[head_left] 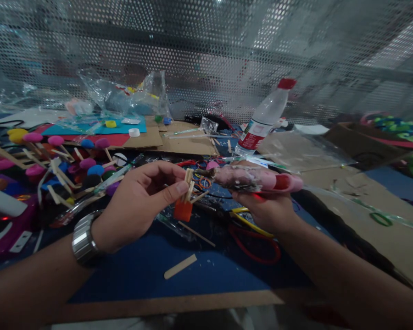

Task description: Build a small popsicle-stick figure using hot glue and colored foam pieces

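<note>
Between thumb and fingers, my left hand (pixel 147 192) pinches a small piece built of wooden sticks (pixel 188 185). An orange block-like part (pixel 183 210) hangs at its lower end. My right hand (pixel 266 206) is wrapped around a pink hot glue gun (pixel 248 178) smeared with residue. The gun's nozzle points left and is right beside the top of the sticks; whether it touches them I cannot tell. On the blue tabletop below lie a flat craft stick (pixel 181 266) and a thin stick (pixel 197 233).
Scissors with red and yellow handles (pixel 256 247) lie under my right hand. A bottle with a red cap (pixel 263 121) stands behind. Many coloured bottle caps on sticks (pixel 79 165) are heaped left. Cardboard (pixel 371 211) covers the right side; a perforated metal screen (pixel 199 55) rises behind.
</note>
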`<state>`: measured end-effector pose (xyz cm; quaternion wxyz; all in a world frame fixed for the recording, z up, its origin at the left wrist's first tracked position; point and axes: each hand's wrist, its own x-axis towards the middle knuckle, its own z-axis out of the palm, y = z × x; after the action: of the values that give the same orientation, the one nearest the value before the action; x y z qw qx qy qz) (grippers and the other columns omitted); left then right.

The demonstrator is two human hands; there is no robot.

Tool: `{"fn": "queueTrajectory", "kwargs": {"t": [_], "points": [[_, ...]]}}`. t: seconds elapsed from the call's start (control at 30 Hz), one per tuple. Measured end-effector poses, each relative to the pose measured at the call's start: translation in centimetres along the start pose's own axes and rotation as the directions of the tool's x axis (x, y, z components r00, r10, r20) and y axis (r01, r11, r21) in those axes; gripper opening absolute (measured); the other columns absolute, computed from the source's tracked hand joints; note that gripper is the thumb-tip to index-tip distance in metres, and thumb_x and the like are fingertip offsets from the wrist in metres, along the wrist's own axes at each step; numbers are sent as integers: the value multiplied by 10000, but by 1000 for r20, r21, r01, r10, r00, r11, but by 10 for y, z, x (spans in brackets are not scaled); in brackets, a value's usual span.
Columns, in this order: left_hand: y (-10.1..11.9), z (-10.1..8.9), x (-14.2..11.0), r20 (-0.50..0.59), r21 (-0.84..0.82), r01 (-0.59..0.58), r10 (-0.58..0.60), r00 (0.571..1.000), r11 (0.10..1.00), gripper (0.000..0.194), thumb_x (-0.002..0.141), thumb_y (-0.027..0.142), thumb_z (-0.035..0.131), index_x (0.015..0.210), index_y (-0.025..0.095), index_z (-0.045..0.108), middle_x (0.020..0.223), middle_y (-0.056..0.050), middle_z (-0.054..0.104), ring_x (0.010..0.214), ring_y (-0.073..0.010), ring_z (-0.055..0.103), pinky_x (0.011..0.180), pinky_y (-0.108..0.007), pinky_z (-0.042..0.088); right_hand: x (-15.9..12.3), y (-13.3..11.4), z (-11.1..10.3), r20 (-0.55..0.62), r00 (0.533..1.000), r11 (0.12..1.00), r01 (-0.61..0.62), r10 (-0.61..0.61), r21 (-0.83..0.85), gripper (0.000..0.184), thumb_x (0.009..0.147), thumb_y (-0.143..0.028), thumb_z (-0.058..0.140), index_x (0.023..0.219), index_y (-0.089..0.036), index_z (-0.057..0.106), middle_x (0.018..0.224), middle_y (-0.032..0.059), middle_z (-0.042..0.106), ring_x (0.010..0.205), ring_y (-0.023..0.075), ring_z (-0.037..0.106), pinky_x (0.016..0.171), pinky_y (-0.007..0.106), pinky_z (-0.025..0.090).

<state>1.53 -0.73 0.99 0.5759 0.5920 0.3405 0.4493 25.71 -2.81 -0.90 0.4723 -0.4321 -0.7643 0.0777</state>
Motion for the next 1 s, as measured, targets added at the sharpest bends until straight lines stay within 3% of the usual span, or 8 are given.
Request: {"fn": "queueTrajectory", "kwargs": {"t": [0.13,0.5,0.63,0.8,1.0], "points": [[0,0,0,1,1,-9,9,1000,1000,142,783,240,841,844,177,729,848,-22,743,754,-129,686,709,-210,580,-1,-1,1,-17,997,998,-68,69,17,214,765,-173,599,884,-304,720,953,30,743,990,290,696,807,412,624],[2,0,0,-1,2,-7,7,1000,1000,137,780,243,841,837,186,730,840,-14,734,768,-131,672,728,-219,575,-2,-1,4,-36,998,999,-41,42,34,219,747,-144,597,833,-299,727,887,27,751,912,263,709,715,361,628],[1,1,0,-7,-17,-6,6,1000,1000,138,773,227,844,833,180,730,833,-10,725,750,-120,664,717,-206,571,-3,0,4,-32,999,999,-20,21,37,239,765,-137,587,860,-295,739,901,25,766,950,264,718,760,366,630],[2,1,1,-12,-38,-2,1,1000,999,122,777,197,839,827,180,729,826,7,714,721,-93,648,700,-178,561,-1,-1,2,26,1000,999,3,-4,53,267,770,-113,563,868,-294,734,847,12,757,759,233,726,673,348,627],[3,1,1,-2,-28,-5,5,1000,1000,125,784,216,839,833,179,730,823,2,706,715,-102,646,698,-201,564,2,-3,2,23,1000,999,-13,13,37,243,743,-120,565,826,-293,713,851,8,767,758,225,726,660,334,633]]}}
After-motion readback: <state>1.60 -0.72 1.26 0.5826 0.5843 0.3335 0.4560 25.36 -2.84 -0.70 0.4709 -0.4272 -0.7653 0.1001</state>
